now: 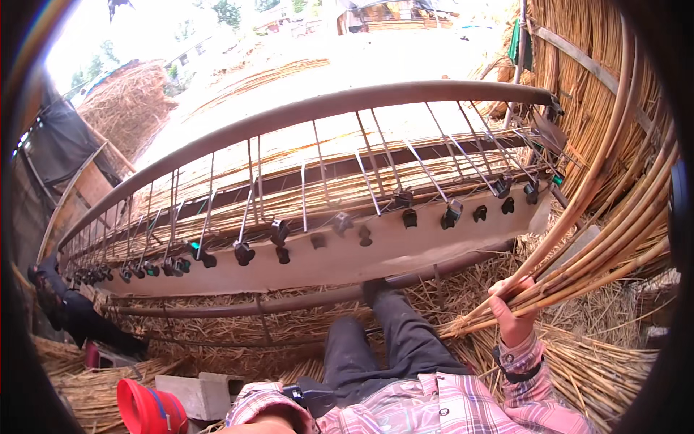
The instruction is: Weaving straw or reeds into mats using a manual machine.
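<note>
My right hand (515,312) is closed round the near ends of a bundle of long tan reeds (614,249). The stalks fan up and away to the right, past the end of a long frame. Of my left arm, only the pink plaid sleeve (264,398) and a little bare skin show at the lower edge; the hand and its fingers lie outside the picture. Across the frame (361,98), a brown top bar carries many thin rods and cords. Black weights or clips (452,214) hang in a row along its pale front board (405,249). Reeds lie lengthwise behind the rods.
Another person in dark clothes (79,307) bends at the frame's far left end. A red bucket (148,406) stands by a grey block (195,394) at lower left. Loose reeds (593,369) cover ground at lower right. Upright reeds (589,72) form a wall at right.
</note>
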A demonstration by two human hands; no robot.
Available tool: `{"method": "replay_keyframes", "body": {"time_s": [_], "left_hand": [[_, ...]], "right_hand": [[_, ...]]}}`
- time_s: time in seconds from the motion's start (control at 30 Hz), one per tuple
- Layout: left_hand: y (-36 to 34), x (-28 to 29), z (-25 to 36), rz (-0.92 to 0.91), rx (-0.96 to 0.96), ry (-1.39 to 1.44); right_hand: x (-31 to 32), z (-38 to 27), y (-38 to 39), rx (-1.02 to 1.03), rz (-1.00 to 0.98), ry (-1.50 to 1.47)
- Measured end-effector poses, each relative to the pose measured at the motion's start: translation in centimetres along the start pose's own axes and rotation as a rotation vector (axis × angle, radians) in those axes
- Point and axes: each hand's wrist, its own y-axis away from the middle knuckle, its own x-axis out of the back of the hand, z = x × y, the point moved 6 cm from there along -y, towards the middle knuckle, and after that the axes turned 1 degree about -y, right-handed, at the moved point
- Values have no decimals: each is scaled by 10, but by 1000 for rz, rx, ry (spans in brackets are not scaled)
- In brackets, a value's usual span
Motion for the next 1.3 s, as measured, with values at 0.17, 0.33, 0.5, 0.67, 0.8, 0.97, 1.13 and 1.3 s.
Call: {"method": "replay_keyframes", "body": {"time_s": [0.17,0.33,0.5,0.67,0.8,0.97,1.13,1.3], "left_hand": [[1,-20,-23,-47,443,256],[10,-48,-53,-17,635,619],[22,-75,-66,135,641,881],[15,-81,-80,143,625,1043],[1,-70,-89,-96,840,937],[4,-71,-82,188,627,1017],[2,-37,-71,-90,562,931],[16,1,-41,-492,45,1242]], "right_hand": [[-3,-5,-2,18,21,6],[3,-4,-3,23,-8,60],[12,0,3,-26,7,87],[22,-2,2,-13,37,173],[23,-2,1,-35,63,145],[23,1,1,-19,65,145],[30,17,6,38,112,240],[33,35,4,153,49,94]]}}
